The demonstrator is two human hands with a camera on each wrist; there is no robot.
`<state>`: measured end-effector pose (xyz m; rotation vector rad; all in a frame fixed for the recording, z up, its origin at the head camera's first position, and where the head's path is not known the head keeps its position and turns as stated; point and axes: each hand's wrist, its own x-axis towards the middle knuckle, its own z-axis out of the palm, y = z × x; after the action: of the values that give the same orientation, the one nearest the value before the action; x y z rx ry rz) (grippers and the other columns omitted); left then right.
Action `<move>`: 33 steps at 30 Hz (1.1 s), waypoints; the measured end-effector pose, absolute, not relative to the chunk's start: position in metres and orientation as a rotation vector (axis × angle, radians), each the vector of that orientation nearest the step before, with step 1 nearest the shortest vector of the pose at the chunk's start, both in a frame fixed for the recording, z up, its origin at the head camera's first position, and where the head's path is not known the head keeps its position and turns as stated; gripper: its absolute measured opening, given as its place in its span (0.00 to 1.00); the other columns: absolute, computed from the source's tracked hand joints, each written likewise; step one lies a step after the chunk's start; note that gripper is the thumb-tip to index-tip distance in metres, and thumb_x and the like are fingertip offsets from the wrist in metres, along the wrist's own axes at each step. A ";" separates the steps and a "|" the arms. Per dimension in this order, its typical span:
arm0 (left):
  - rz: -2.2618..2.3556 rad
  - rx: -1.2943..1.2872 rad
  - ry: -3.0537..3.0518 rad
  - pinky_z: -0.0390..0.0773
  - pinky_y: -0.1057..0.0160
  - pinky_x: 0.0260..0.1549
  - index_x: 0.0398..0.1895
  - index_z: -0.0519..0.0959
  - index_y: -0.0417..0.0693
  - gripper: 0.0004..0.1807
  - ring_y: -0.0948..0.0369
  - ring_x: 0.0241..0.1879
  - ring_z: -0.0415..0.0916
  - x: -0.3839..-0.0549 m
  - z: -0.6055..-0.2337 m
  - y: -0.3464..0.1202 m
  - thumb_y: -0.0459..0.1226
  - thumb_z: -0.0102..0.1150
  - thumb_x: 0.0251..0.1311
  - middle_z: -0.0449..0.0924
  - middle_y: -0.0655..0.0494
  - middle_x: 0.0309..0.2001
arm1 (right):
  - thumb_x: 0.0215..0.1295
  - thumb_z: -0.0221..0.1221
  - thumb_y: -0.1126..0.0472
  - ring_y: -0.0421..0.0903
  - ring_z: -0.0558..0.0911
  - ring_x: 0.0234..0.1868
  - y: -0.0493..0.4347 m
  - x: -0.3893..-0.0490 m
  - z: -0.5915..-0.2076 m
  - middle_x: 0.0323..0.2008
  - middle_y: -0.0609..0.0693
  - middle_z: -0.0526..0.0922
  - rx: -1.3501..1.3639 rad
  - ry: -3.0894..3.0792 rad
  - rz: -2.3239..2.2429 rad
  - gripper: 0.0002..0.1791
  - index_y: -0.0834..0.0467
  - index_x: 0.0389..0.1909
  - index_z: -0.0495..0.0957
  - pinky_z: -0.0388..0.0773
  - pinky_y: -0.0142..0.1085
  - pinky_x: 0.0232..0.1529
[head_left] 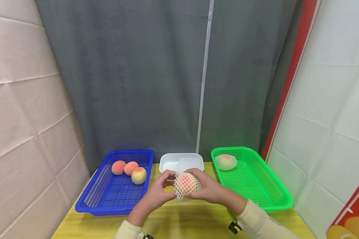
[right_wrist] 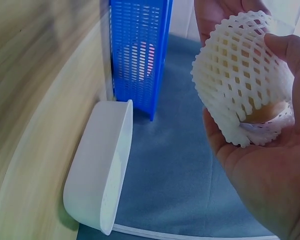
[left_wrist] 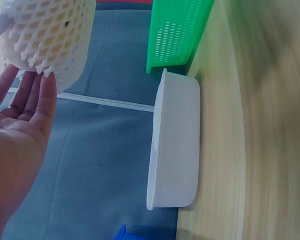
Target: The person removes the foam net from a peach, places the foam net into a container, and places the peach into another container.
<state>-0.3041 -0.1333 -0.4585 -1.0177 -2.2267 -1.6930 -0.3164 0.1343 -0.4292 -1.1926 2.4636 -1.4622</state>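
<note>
A peach in a white foam net sleeve (head_left: 185, 184) is held up between both hands, over the near side of the wooden table. My right hand (head_left: 208, 188) grips the netted peach from the right, its thumb across the mesh in the right wrist view. My left hand (head_left: 157, 192) pinches the left edge of the foam net (left_wrist: 52, 37) between thumb and fingertips. Part of the peach's bare skin (right_wrist: 264, 113) shows at the sleeve's opening near my right palm. Behind the hands stands a white tub (head_left: 167, 159) with white netting inside.
At left, a blue basket (head_left: 107, 211) holds a few bare peaches (head_left: 139, 175). A green basket (head_left: 282, 199) at right contains another netted peach (head_left: 226, 162). Both stand on the wooden table (head_left: 179, 222). A grey curtain (head_left: 137, 83) hangs behind, with pale walls at the sides.
</note>
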 end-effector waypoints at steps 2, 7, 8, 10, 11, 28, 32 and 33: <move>-1.681 -1.024 -2.230 0.83 0.56 0.63 0.66 0.76 0.38 0.33 0.56 0.60 0.81 -0.304 -0.459 -0.132 0.25 0.73 0.54 0.80 0.41 0.62 | 0.65 0.79 0.55 0.46 0.84 0.54 0.134 -0.316 -0.429 0.57 0.47 0.83 -1.193 2.461 -1.464 0.37 0.54 0.72 0.74 0.83 0.39 0.57; -1.689 -1.030 -2.235 0.83 0.53 0.63 0.67 0.75 0.38 0.34 0.57 0.62 0.79 -0.303 -0.460 -0.130 0.27 0.73 0.54 0.78 0.40 0.63 | 0.65 0.80 0.54 0.46 0.84 0.55 0.132 -0.314 -0.427 0.57 0.47 0.84 -1.184 2.461 -1.463 0.38 0.55 0.71 0.74 0.83 0.39 0.58; -1.693 -1.024 -2.241 0.83 0.53 0.63 0.67 0.75 0.38 0.34 0.57 0.62 0.79 -0.303 -0.460 -0.130 0.27 0.73 0.54 0.78 0.40 0.63 | 0.64 0.80 0.53 0.46 0.84 0.55 0.131 -0.314 -0.427 0.57 0.47 0.84 -1.172 2.465 -1.461 0.38 0.55 0.71 0.74 0.83 0.39 0.58; -1.707 -1.009 -2.257 0.83 0.53 0.63 0.68 0.74 0.39 0.36 0.57 0.62 0.78 -0.303 -0.461 -0.130 0.28 0.73 0.54 0.78 0.41 0.63 | 0.63 0.81 0.52 0.45 0.84 0.55 0.130 -0.313 -0.426 0.56 0.46 0.84 -1.146 2.480 -1.453 0.39 0.56 0.71 0.75 0.83 0.39 0.58; -1.711 -1.001 -2.267 0.83 0.53 0.62 0.69 0.74 0.39 0.36 0.56 0.61 0.78 -0.303 -0.462 -0.129 0.28 0.73 0.53 0.78 0.41 0.62 | 0.63 0.81 0.52 0.45 0.84 0.54 0.129 -0.313 -0.426 0.56 0.46 0.85 -1.129 2.487 -1.451 0.39 0.56 0.71 0.76 0.83 0.38 0.58; -1.706 -1.000 -2.269 0.84 0.56 0.58 0.69 0.74 0.43 0.39 0.53 0.59 0.77 -0.301 -0.463 -0.128 0.27 0.71 0.49 0.78 0.47 0.61 | 0.58 0.84 0.53 0.42 0.84 0.53 0.125 -0.309 -0.423 0.56 0.47 0.86 -1.136 2.542 -1.424 0.41 0.60 0.69 0.79 0.82 0.37 0.57; -1.670 -0.988 -2.278 0.84 0.59 0.56 0.68 0.74 0.44 0.37 0.56 0.57 0.78 -0.300 -0.463 -0.129 0.28 0.71 0.50 0.78 0.48 0.59 | 0.58 0.84 0.52 0.42 0.84 0.51 0.126 -0.309 -0.422 0.55 0.47 0.86 -1.154 2.560 -1.424 0.39 0.59 0.67 0.80 0.83 0.37 0.55; -1.663 -0.980 -2.283 0.84 0.60 0.55 0.68 0.74 0.45 0.37 0.56 0.57 0.78 -0.300 -0.463 -0.129 0.28 0.71 0.50 0.77 0.48 0.59 | 0.58 0.84 0.52 0.42 0.84 0.51 0.127 -0.309 -0.422 0.54 0.47 0.86 -1.157 2.565 -1.426 0.38 0.59 0.66 0.81 0.83 0.37 0.54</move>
<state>-0.3000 -0.1291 -0.4633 -0.9799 -2.2826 -1.6633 -0.3092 0.1271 -0.4217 -1.1568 2.5654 -1.4256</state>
